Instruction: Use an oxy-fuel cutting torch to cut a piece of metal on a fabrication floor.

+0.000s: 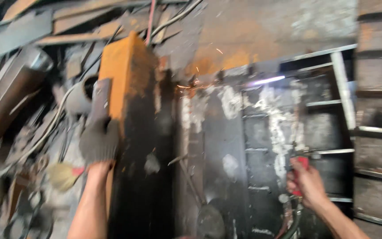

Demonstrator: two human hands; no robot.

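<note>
Knitted grey glove fabric covers the left hand (pixel 99 140), whose fingers lie pressed flat together against the edge of a tall rust-orange and black steel block (pixel 129 128), standing upright at about ten o'clock in the view. The bare right hand (pixel 307 182), at four o'clock, has its fingers curled tight around the red-handled cutting torch (pixel 300 166), whose thin tube rises toward a bright flame line (pixel 268 80) at one o'clock. Orange sparks (pixel 191 82) fly off near twelve o'clock, just beside the block's upper right. The picture is blurred, so the exact tip position cannot be told. As a judgement, the risks are plain: the right hand has no glove and sits below hot metal, so falling sparks or slag could burn it; the green and red hoses (pixel 290 223) trail at five o'clock under the work and could be scorched; the heavy block could tip if the left hand's push slackens. No container is clearly seen; a dull round pipe end (pixel 81 94) at nine o'clock lies among scrap plates (pixel 21 31), its contents hidden.
</note>
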